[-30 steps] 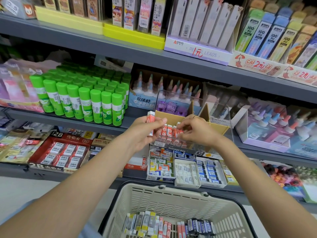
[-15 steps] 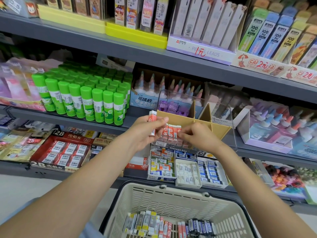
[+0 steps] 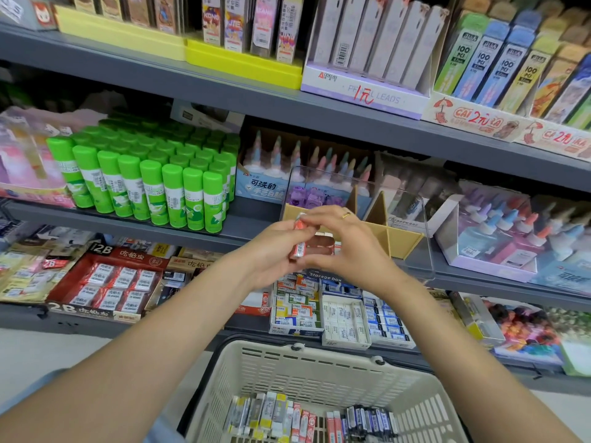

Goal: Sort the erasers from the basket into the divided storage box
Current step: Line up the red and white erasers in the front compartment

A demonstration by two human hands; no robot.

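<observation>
Hands pinch red eraser above storage box.

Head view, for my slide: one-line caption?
Both hands hold a red eraser over the divided storage box.

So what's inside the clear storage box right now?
Cardboard dividers and a row of red-and-white erasers in the storage box; both hands hide most of that row.

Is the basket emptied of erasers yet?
Not empty. A row of erasers lies on the floor of the basket, and the left hand grips one red eraser near the storage box.
</observation>
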